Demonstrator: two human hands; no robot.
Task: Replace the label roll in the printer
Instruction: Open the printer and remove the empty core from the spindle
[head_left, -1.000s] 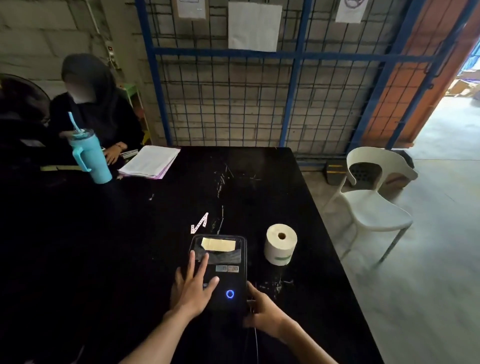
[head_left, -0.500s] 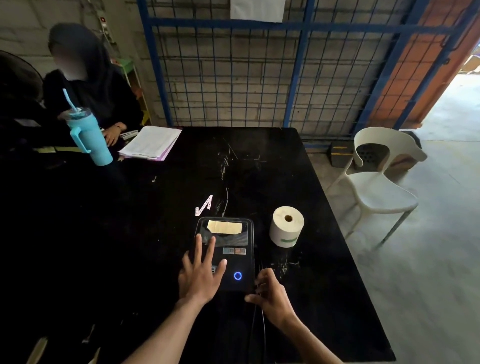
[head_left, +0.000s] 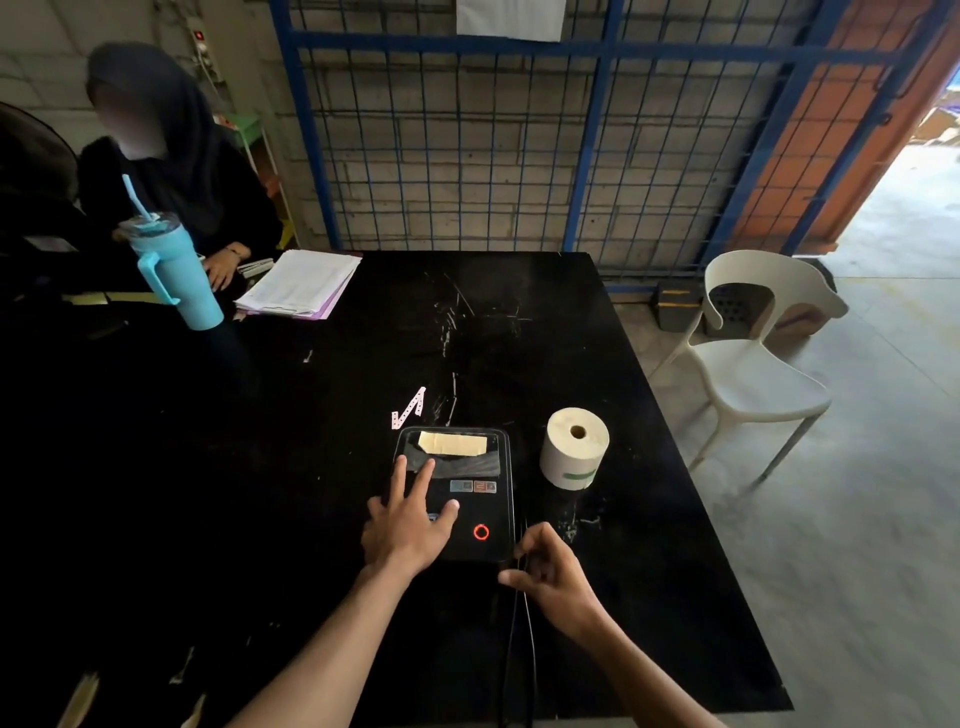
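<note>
One printer (head_left: 457, 493) sits on the black table (head_left: 519, 322), its ring light glowing red. One label roll (head_left: 574, 448) stands on end just right of the printer: likely light, stiff, best gripped round its sides. Left hand (head_left: 408, 525) rests flat and open on the lid; right hand (head_left: 553, 574) curls at the printer's near right corner, and whether it's pinching the cables there I cannot tell.

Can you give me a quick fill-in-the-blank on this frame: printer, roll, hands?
1. The ring light on the printer glows ____.
2. The label roll stands on end to the ____ of the printer.
3. The left hand lies flat on the ____.
4. The right hand, beside the printer's near right corner, pinches the ____ cables.

Missing words: red; right; printer; black
</note>
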